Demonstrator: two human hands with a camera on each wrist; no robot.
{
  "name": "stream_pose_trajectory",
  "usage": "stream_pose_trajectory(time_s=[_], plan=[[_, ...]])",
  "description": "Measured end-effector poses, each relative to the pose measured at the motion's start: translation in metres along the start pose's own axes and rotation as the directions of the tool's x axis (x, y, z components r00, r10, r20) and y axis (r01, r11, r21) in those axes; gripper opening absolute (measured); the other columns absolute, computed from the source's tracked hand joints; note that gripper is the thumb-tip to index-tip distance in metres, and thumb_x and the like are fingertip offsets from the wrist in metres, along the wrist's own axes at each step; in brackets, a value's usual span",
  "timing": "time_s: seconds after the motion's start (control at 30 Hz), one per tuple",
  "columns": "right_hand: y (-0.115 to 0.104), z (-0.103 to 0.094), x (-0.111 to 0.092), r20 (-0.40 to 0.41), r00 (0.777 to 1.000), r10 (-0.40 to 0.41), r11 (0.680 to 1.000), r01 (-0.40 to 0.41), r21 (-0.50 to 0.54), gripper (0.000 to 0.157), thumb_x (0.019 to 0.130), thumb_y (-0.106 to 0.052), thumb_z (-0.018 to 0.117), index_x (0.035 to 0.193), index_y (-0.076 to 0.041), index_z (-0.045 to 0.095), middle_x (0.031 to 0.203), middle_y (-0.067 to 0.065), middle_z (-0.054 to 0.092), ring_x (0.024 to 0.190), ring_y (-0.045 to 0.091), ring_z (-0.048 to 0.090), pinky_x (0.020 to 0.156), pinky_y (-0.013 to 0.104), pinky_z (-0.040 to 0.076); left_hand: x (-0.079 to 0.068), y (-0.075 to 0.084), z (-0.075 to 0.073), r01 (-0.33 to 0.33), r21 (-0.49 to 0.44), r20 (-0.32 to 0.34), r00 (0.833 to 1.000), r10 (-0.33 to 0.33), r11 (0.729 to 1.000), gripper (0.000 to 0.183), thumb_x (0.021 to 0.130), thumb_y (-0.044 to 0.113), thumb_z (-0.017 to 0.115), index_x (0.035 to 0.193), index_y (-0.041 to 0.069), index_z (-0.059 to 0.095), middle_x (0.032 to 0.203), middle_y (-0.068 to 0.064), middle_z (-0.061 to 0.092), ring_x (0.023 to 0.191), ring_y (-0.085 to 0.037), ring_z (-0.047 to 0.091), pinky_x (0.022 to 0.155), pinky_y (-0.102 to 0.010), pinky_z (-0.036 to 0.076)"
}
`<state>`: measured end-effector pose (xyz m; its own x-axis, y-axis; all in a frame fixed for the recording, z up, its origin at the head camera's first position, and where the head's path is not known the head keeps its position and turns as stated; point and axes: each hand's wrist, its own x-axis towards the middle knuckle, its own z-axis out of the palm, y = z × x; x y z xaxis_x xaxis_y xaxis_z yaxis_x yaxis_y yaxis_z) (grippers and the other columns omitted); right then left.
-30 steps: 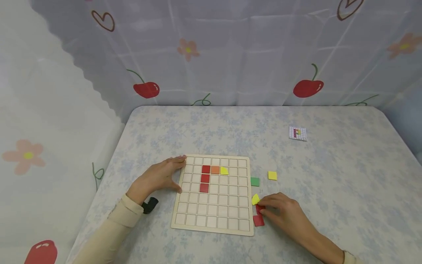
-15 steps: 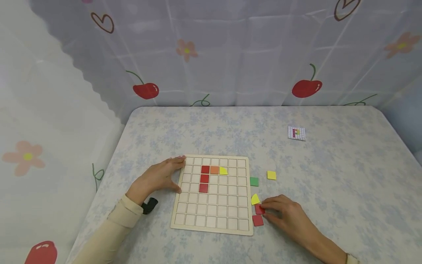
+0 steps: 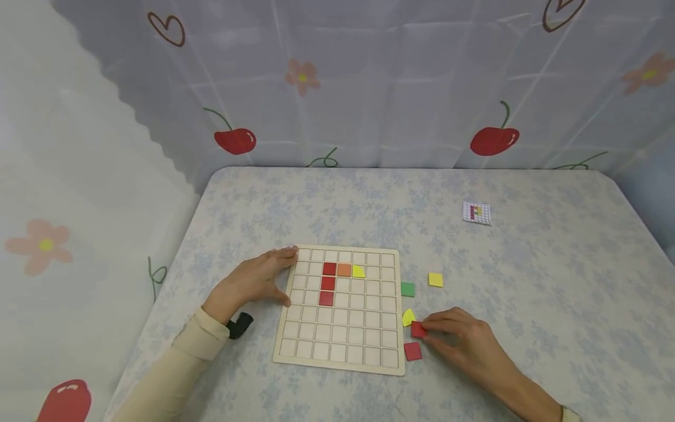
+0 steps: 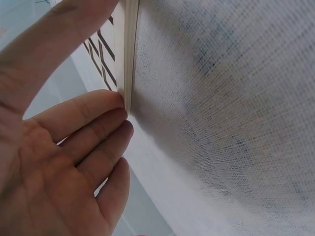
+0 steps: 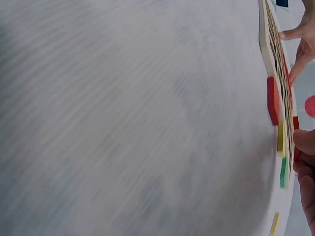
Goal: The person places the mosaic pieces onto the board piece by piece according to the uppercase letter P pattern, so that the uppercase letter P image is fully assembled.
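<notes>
A wooden grid board (image 3: 340,336) lies on the table, with three red tiles (image 3: 327,283) in a column, an orange tile (image 3: 344,270) and a yellow quarter-round tile (image 3: 358,271) in its cells. At the board's upper left edge, my left hand (image 3: 254,279) is spread, its thumb and extended fingertips against the rim. My right hand (image 3: 469,343) pinches a red square tile (image 3: 418,329) between thumb and fingers, just off the board's right side. In the right wrist view that red tile (image 5: 296,153) is raised off the table. Another red square tile (image 3: 413,351) lies just below it.
Beside the board's right edge lie a green square tile (image 3: 408,289) and a yellow quarter-round tile (image 3: 408,317). Farther right is a yellow square tile (image 3: 435,280). A small pattern card (image 3: 477,213) lies at the back right. Curtains with printed cherries rise behind the table.
My right hand has picked up the red square tile from the table and moved slightly right with it. The left hand stays at the board's edge.
</notes>
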<state>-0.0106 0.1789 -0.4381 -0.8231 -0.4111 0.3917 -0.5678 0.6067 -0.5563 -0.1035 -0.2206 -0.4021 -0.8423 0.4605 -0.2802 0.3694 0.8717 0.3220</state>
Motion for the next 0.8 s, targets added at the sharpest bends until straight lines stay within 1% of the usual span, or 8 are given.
stream_pose_trajectory(time_s=[0.13,0.2,0.3,0.4,0.6,0.7,0.8], plan=[[-0.008,0.011,0.010,0.015,1.000,0.001,0.999,-0.002,0.046,0.032,0.064,-0.004,0.090,0.092,-0.012,0.080,0.094,-0.009,0.072,0.086,0.007,0.065,0.075,0.008,0.048,0.000,0.000,-0.001,0.012,-0.005,0.003,1.000,-0.012,1.000,0.098,0.068,0.034,0.090,0.148,0.001,0.044,0.158,-0.012,0.031,0.142,-0.036,0.032,0.102,-0.053,0.043],[-0.014,0.020,0.018,0.040,0.999,0.004,0.998,-0.007,0.065,0.028,0.067,-0.004,0.089,0.092,-0.010,0.079,0.094,-0.008,0.072,0.087,0.008,0.065,0.074,0.012,0.051,0.000,0.000,-0.001,0.015,-0.003,0.006,1.000,-0.015,1.000,0.098,0.068,0.034,0.090,0.148,0.002,0.044,0.158,-0.012,0.031,0.142,-0.036,0.032,0.102,-0.053,0.044],[-0.022,0.034,0.030,0.094,0.996,0.007,0.996,-0.015,0.093,0.022,0.072,-0.005,0.087,0.092,-0.009,0.079,0.094,-0.006,0.072,0.089,0.010,0.065,0.074,0.021,0.055,0.001,0.001,-0.001,0.013,-0.007,0.007,1.000,-0.013,1.000,0.097,0.068,0.034,0.090,0.148,0.002,0.044,0.158,-0.011,0.031,0.142,-0.036,0.032,0.102,-0.053,0.043],[-0.031,0.049,0.043,0.146,0.989,-0.009,0.992,-0.010,0.129,0.018,0.076,-0.006,0.084,0.093,-0.007,0.079,0.095,-0.003,0.072,0.090,0.012,0.064,0.075,0.026,0.056,0.001,0.001,-0.001,0.008,-0.002,0.008,1.000,-0.008,1.000,0.096,0.069,0.034,0.089,0.148,0.002,0.044,0.158,-0.011,0.031,0.142,-0.036,0.032,0.102,-0.052,0.043],[-0.047,0.073,0.068,0.172,0.983,-0.061,0.985,0.032,0.167,0.016,0.077,-0.006,0.084,0.092,-0.006,0.079,0.093,-0.001,0.073,0.089,0.013,0.064,0.075,0.024,0.055,0.001,0.000,0.000,0.016,-0.003,0.014,1.000,-0.016,1.000,0.098,0.068,0.035,0.090,0.148,0.003,0.043,0.159,-0.009,0.030,0.143,-0.033,0.031,0.103,-0.050,0.043],[-0.053,0.081,0.076,0.194,0.979,-0.059,0.986,0.026,0.167,0.015,0.078,-0.005,0.083,0.092,-0.006,0.078,0.093,-0.001,0.072,0.089,0.013,0.063,0.075,0.024,0.054,0.001,0.000,-0.001,0.013,0.002,0.011,1.000,-0.013,1.000,0.097,0.069,0.035,0.089,0.148,0.003,0.044,0.159,-0.010,0.031,0.142,-0.035,0.032,0.102,-0.051,0.044],[-0.060,0.088,0.083,0.229,0.973,-0.034,0.987,-0.004,0.163,0.013,0.080,-0.005,0.081,0.092,-0.006,0.078,0.093,-0.002,0.072,0.090,0.013,0.062,0.078,0.025,0.054,0.000,0.000,-0.002,0.014,0.002,0.009,1.000,-0.014,1.000,0.096,0.069,0.035,0.090,0.147,0.002,0.044,0.158,-0.011,0.031,0.142,-0.036,0.033,0.102,-0.051,0.044]])
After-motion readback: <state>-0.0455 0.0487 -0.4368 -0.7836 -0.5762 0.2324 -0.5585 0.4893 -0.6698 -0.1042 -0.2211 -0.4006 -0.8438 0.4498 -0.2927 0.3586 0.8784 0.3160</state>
